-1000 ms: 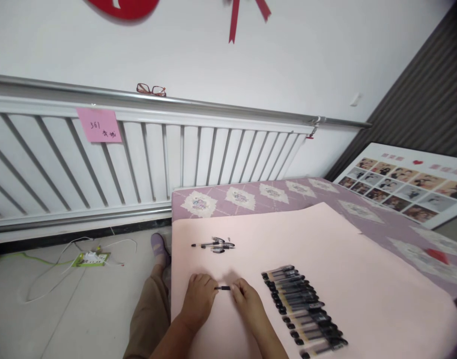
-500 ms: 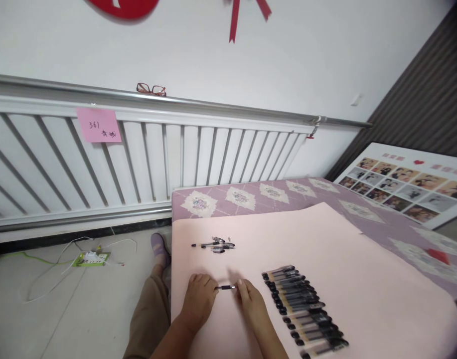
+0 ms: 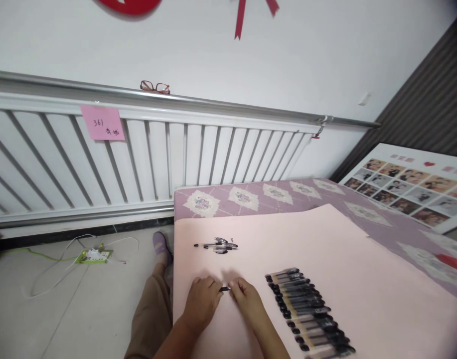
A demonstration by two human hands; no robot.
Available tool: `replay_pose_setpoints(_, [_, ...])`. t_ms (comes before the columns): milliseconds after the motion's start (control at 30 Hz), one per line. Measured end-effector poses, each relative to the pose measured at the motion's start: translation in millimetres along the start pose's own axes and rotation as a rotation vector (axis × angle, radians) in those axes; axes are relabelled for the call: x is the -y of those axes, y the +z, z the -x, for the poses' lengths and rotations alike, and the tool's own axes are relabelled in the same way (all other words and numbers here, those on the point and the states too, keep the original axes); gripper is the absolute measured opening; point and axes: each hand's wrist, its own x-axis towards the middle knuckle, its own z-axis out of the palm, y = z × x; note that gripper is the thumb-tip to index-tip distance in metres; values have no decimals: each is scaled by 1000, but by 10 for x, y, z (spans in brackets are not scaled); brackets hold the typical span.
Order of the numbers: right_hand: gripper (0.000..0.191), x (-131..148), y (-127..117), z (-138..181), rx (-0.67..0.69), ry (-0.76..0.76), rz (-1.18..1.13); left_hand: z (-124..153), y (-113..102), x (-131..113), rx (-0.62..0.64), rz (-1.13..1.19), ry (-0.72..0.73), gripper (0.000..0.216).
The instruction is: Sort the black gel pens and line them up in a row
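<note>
My left hand (image 3: pixel 204 301) is closed round a black pen (image 3: pixel 224 288), whose short grip end sticks out to the right between the hands. My right hand (image 3: pixel 247 299) pinches at the tip end of that pen, thumb and forefinger together. What lies inside the right fingertips is too small to make out. Beyond the hands is a small group of pen parts (image 3: pixel 221 245), with dark caps and clear barrels, and a tiny piece beside it. To the right of my right hand, several capped black pens (image 3: pixel 306 304) lie side by side in a slanting row.
Pink paper (image 3: pixel 250 234) covers part of a purple patterned mattress (image 3: pixel 314 190). A white radiator (image 3: pixel 198 154) runs behind, bearing a pink note (image 3: pixel 103 122) and glasses (image 3: pixel 155 88). A photo board (image 3: pixel 407 187) leans at right. A power strip (image 3: pixel 94 256) lies on the floor.
My right fingers have closed in on the pen's tip, and less of the pen shows between the hands. The whole view has shifted slightly.
</note>
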Motion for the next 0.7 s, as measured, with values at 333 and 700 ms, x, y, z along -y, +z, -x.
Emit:
replay_pose_setpoints(333, [24,18,114,-829,-64,-107,239,-21,19,6,-21,-19,-53,17])
replay_pose_setpoints(700, [17,99,250,-978,33,-145,441,-35,15,17,-64,14,-63,13])
